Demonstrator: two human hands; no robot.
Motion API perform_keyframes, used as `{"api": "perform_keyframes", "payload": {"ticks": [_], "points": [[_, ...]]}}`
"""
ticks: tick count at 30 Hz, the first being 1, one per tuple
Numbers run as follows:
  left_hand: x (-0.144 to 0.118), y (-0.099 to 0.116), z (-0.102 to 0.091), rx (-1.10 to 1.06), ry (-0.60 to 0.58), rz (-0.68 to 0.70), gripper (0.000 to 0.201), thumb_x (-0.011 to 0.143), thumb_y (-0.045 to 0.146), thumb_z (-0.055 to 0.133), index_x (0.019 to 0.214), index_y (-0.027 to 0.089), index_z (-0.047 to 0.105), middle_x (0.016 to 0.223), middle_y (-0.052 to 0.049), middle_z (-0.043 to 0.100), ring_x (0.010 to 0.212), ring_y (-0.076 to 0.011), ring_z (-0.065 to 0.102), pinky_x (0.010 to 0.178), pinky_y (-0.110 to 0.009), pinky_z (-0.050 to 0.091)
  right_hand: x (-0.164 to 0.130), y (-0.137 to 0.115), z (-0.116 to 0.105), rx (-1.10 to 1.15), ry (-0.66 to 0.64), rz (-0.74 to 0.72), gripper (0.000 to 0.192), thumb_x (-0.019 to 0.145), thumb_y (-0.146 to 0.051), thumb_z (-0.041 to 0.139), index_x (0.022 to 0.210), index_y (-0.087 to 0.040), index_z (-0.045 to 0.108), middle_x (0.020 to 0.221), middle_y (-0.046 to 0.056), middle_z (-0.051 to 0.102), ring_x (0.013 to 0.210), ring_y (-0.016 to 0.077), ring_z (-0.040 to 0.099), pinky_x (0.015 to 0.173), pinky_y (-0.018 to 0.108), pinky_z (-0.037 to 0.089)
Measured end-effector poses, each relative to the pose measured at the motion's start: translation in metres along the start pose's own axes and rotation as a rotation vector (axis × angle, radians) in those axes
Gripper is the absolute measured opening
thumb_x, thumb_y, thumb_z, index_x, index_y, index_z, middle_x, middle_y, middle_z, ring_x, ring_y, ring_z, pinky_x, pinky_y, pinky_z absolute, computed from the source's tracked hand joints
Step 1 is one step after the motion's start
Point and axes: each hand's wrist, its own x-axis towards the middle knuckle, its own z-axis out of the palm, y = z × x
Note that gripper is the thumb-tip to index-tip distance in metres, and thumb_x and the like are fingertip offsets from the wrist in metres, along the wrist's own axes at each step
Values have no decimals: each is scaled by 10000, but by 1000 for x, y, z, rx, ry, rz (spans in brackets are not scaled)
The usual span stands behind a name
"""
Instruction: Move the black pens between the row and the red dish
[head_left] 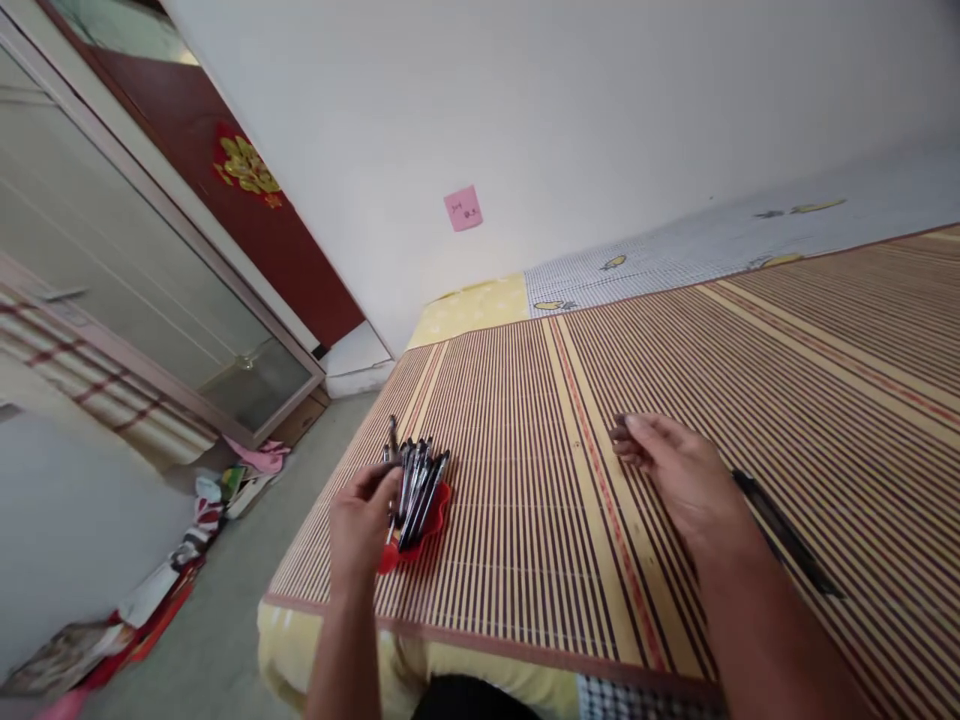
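A bundle of dark pens (417, 485) lies on a small red tray (437, 520) near the front left corner of a striped bamboo mat (570, 480). My left hand (363, 525) rests at the bundle's left side, its fingertips touching the pens. My right hand (679, 475) hovers over the mat to the right, fingers loosely curled; a small dark tip shows at the fingertips, but I cannot tell if anything is held. A single black pen (787, 535) lies on the mat just right of that wrist.
The mat covers a bed with a yellow sheet (469, 310) and a checked cloth (675, 250) against a white wall. A pink sticky note (463, 208) hangs on the wall. Clothes and papers (210, 510) litter the floor at left, beside a glass sliding door (135, 290).
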Motion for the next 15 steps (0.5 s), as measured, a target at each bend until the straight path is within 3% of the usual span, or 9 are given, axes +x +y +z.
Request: {"api": "perform_keyframes", "payload": {"ticks": [2,5,15], "points": [[24,-18,-24,153,26,-43,390,655,458,734,879,139,750,710,-47,710,639,-208,633,561,-279,487,0,-1,0,3,1,-8,328,736,-492,769,854,-196,689,839,67,717,736,188,661,658,304,545],[45,-41,-35,310,-33,-75,381,626,472,698,809,139,732,637,-42,689,583,-211,617,539,-290,477,-1,-4,4,-30,-19,-22,322,732,-490,763,819,-193,678,810,72,715,718,188,660,635,301,536],[59,-65,-5,488,-77,-17,190,674,351,682,744,175,693,659,-47,690,650,-227,636,601,-293,445,0,-6,6,-81,-36,-59,324,729,-495,744,807,-189,671,817,81,723,684,179,651,626,311,520]]}}
